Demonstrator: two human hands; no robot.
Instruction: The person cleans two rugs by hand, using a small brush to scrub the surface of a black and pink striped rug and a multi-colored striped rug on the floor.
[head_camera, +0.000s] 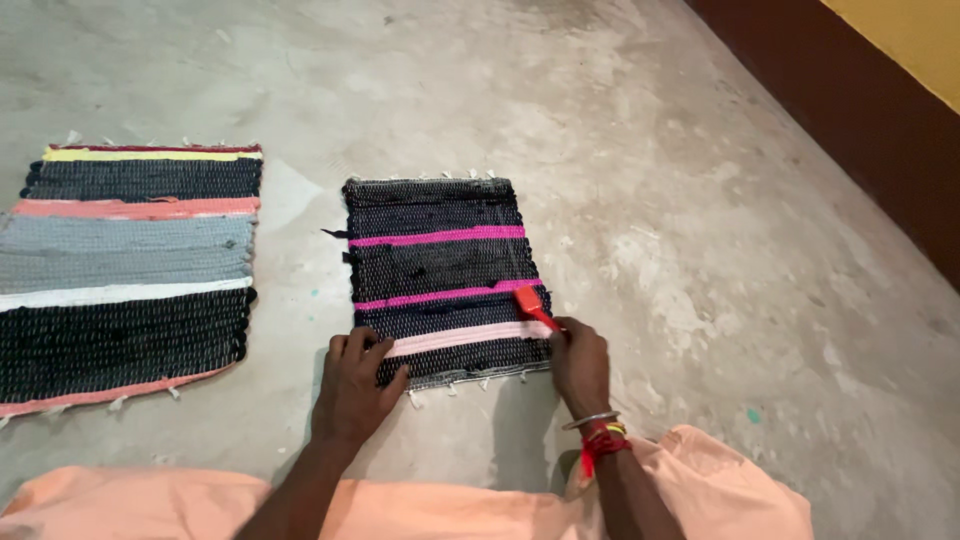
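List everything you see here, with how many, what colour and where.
small rug: one, black with pink stripes, centre of the floor, under both hands
large rug: one, striped black, grey, white, pink and yellow, on the left
brush: one, red, on the small rug's right edge
floor: grey concrete
wall base: dark brown, upper right, yellow above
garment: peach, bottom edge
bangles: silver and red, right wrist
left hand: flat on the small rug
right hand: gripping the brush

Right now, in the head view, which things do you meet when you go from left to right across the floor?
Striped rug → left hand → dark rug with pink stripes → red brush → right hand → dark wall base.
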